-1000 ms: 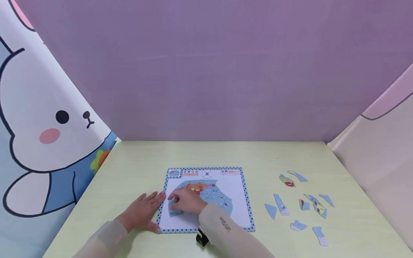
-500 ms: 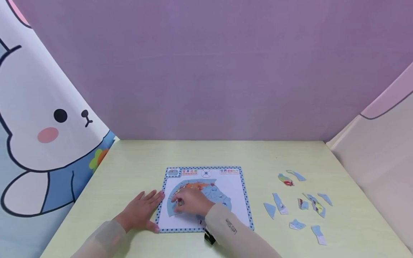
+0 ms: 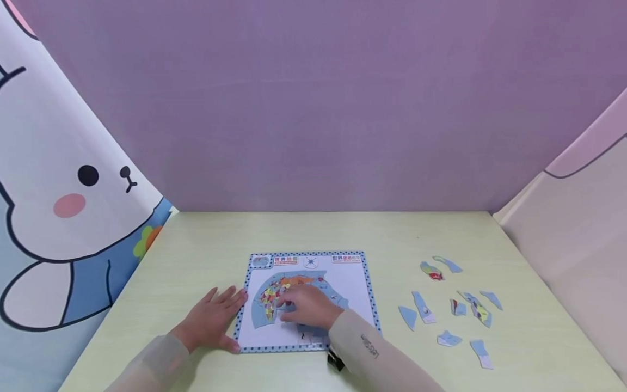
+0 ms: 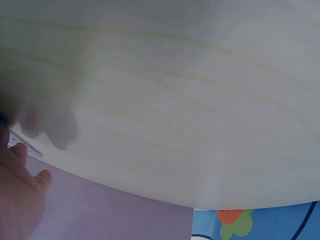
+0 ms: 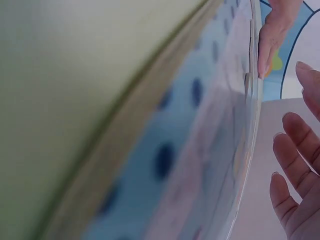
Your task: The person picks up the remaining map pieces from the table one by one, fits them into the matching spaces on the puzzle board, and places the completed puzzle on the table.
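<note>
The right hand (image 3: 307, 306) is over the middle of the assembled map (image 3: 294, 281), palm down, with its thumb and forefinger parted. From the right wrist I see those fingers lightly bent and spread, so the grip is loose, and I see nothing held in it. I can't tell whether the fingertips touch the surface beneath.

The left hand (image 3: 210, 318) is spread at the left edge of the puzzle board (image 3: 262, 338), its fingertips and thumb against the dotted border, the thumb near the lower left corner. That grip is relaxed and wide, with nothing grasped.

The map sits on the board's white field, blue sea around patches of orange, red and yellow; the hand and sleeve (image 3: 377, 348) hide part of it. Along the top run printed lettering and a compass emblem (image 3: 311, 262).

A small black object (image 3: 335, 360) shows just below the right cuff. Well to the right of the board, loose pieces (image 3: 448, 338) lie scattered on the pale desk (image 3: 206, 239), mostly blue, a few with red, green or yellow.

Behind the desk hangs a purple backdrop (image 3: 313, 109); at the left, a cloth carries a large cartoon rabbit (image 3: 34, 234).
</note>
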Tool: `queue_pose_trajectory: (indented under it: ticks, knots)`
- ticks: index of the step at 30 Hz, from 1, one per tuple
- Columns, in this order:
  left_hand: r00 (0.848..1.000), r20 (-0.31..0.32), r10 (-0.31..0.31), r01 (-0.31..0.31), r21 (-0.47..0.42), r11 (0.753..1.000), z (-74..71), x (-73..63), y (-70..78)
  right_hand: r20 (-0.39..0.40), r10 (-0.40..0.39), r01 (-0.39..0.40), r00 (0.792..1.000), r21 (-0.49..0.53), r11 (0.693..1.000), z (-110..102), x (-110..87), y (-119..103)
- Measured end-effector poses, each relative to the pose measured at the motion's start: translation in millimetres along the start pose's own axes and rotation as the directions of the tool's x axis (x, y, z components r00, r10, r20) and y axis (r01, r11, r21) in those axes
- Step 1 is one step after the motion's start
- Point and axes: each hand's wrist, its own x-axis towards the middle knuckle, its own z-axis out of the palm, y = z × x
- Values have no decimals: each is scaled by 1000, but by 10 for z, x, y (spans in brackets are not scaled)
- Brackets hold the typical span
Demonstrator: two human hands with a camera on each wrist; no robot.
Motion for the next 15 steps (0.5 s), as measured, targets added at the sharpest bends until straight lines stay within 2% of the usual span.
queue_pose_trajectory:
  ticks: [7,15]
  knots:
    - [1000,3,-3,3,-16,1000,1,4,3,-14,-23,23,1000,-20,1000,-28,-128,63]
    - [1000,9,-12,12,-17,1000,-3,-2,15,-38,-35,31,999,-98,995,-107,-315,173]
